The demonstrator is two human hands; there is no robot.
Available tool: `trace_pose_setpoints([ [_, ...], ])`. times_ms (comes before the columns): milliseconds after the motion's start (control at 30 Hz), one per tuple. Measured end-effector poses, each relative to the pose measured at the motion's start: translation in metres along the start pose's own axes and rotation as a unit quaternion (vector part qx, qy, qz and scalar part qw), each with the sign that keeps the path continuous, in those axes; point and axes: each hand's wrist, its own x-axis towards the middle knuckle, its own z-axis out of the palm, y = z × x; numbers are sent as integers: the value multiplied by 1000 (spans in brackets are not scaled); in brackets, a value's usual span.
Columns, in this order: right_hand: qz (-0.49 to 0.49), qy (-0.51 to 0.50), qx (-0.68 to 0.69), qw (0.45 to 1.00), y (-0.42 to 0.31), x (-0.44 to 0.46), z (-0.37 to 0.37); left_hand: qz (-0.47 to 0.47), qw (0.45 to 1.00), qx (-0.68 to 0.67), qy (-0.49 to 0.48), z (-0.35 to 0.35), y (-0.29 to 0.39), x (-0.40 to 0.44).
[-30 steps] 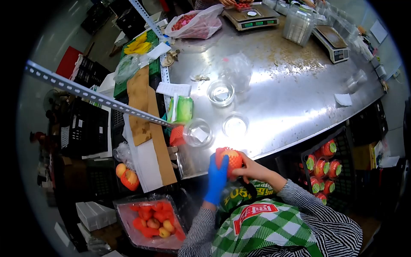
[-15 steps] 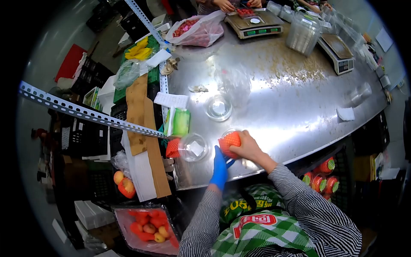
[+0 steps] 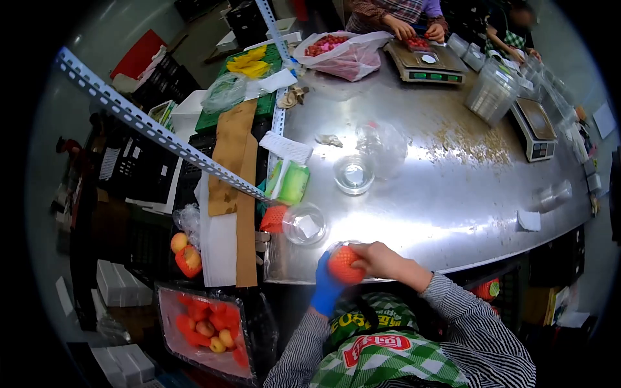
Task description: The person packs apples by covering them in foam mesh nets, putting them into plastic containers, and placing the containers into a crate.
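A fruit in a red foam net (image 3: 345,265) is held between my two hands just above the table's near edge. My left hand (image 3: 326,288), in a blue glove, is closed around its left side; some of its fingers are hidden behind the net. Bare, my right hand (image 3: 383,261) pinches the net's upper right with thumb and fingers. Part of a clear rim shows just behind the fruit. To the left, a clear plastic cup (image 3: 305,224) with a white label stands beside an empty red foam net (image 3: 273,219). Farther back is another clear cup (image 3: 354,175).
A box (image 3: 206,333) of fruit and red nets sits at lower left. A perforated metal bar (image 3: 155,139) crosses the left side. Scales (image 3: 424,64), a bag of red fruit (image 3: 343,55) and stacked clear containers (image 3: 493,92) line the far side, where other people work.
Both hands and the netted fruit have come nearer my body. The fruit now covers more of the gloved hand. The camera view has shifted, so the table appears lower.
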Motion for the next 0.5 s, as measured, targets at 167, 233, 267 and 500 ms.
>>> trace_pose_setpoints([
  [167, -232, 284, -173, 914, 3, 28, 2, 89, 995, 29, 36, -26, 13, -19],
  [233, -222, 365, -248, 869, 12, 58, -19, 92, 993, -50, 56, -38, 18, -29],
  [267, -204, 394, -319, 837, 18, 77, -30, 86, 989, -105, 58, -41, 20, -33],
  [500, -162, 242, -500, 815, 102, 135, -49, 125, 980, -130, 86, 4, 35, -99],
])
